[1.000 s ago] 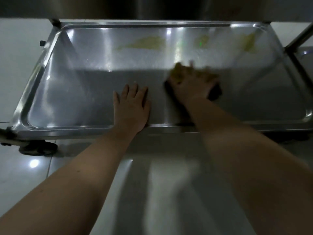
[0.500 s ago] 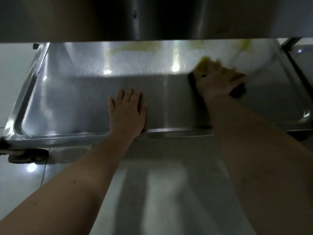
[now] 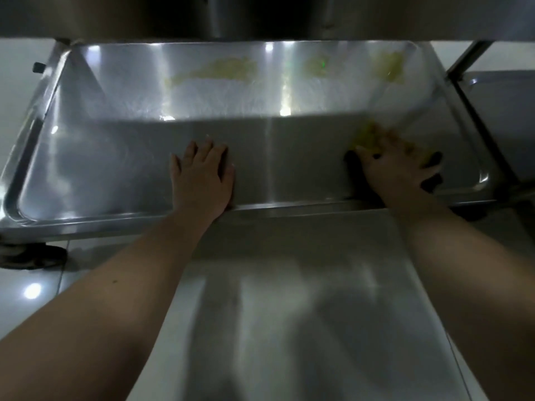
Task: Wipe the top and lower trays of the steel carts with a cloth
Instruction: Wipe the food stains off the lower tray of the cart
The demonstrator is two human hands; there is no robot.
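Observation:
The lower steel tray (image 3: 95, 175) of the cart spans the view under the dark edge of the top tray (image 3: 260, 18). My left hand (image 3: 202, 178) lies flat with straight fingers on the tray near its front rim. At the tray's right side my right hand (image 3: 396, 166) presses a yellow cloth (image 3: 366, 137) onto the steel, fingers spread over it; most of the cloth is hidden beneath the hand. Yellowish smears (image 3: 220, 72) show along the tray's far side.
A cart upright (image 3: 466, 59) rises at the right, with another steel surface (image 3: 509, 111) beyond it. A caster wheel (image 3: 31, 256) sits at the front left on the pale tiled floor (image 3: 31, 290).
My right hand has swept the cloth rightward across the tray, then pulled it toward the front right corner. My left hand stays planted near the front rim.

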